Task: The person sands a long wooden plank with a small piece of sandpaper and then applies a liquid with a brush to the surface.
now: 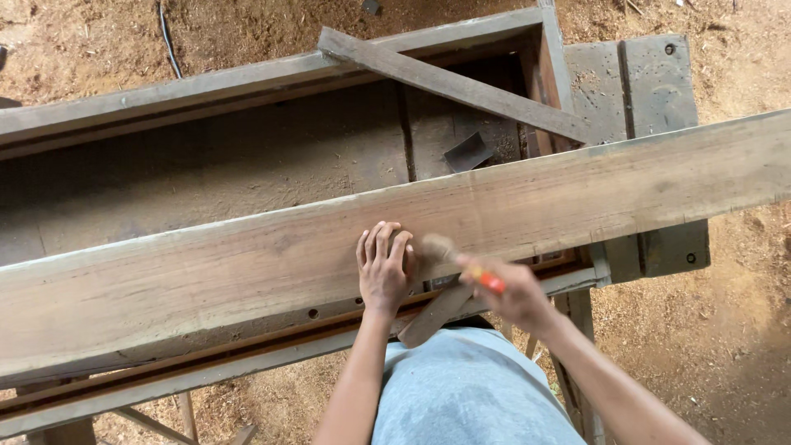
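The left hand [383, 268] lies flat, palm down, on a long wooden plank [247, 276] that runs across a grey workbench frame [206, 86], its fingers [381, 239] held straight and close together near the plank's near edge. Just beside it, the right hand [515, 292] is closed around the orange handle of a small tool [461, 264], which is blurred; its pale head sits over the plank right next to the left fingertips, though whether it touches the wood cannot be told. A short wooden piece [435, 313] slants below the hands, and sawdust ground [725, 330] surrounds the bench.
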